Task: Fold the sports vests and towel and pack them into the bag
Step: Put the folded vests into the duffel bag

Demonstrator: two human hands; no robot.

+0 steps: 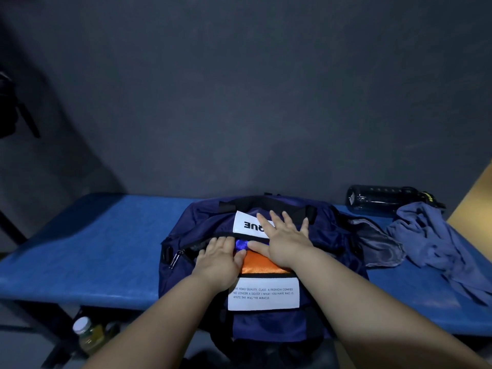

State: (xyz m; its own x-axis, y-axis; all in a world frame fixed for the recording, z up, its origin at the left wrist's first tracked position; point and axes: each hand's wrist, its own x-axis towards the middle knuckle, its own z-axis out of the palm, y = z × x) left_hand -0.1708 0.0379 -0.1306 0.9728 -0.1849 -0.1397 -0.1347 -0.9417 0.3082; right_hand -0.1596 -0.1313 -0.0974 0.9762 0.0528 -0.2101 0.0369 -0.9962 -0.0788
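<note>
Room: dark grey wall straight ahead, and a long blue-topped bench [106,249] running across in front of it.
Bag: navy duffel bag [202,225] sitting mid-bench, its near side hanging over the front edge; one white label [263,294] with black print faces us, and a second white label [246,225] is up top.
Bag mouth: the zip is parted, and a strip of bright blue fabric [241,245] and a band of orange fabric [262,263] show in the gap. I can't tell from here whether both are vests.
Left hand: left hand [218,262] lies palm-down at the left side of the opening, fingers [221,242] pressed side by side with their tips at the zip edge, thumb resting on the orange.
Right hand: right hand [287,241] is flat on the bag top, fingers [288,219] spread wide over the upper label, thumb stretched left across the blue strip.
Towel: grey-blue towel [436,246] lies crumpled and unfolded at the bench's right end, spilling toward the front edge, well apart from both hands.
Dark cloth: glossy dark cloth [380,245] lies bunched between bag and towel, just beside the bag.
Bottle: dark water bottle [386,199] lies on its side along the back edge, behind the towel.
Below: a small white-capped bottle [87,336] of yellowish drink stands under the bench's left part.
</note>
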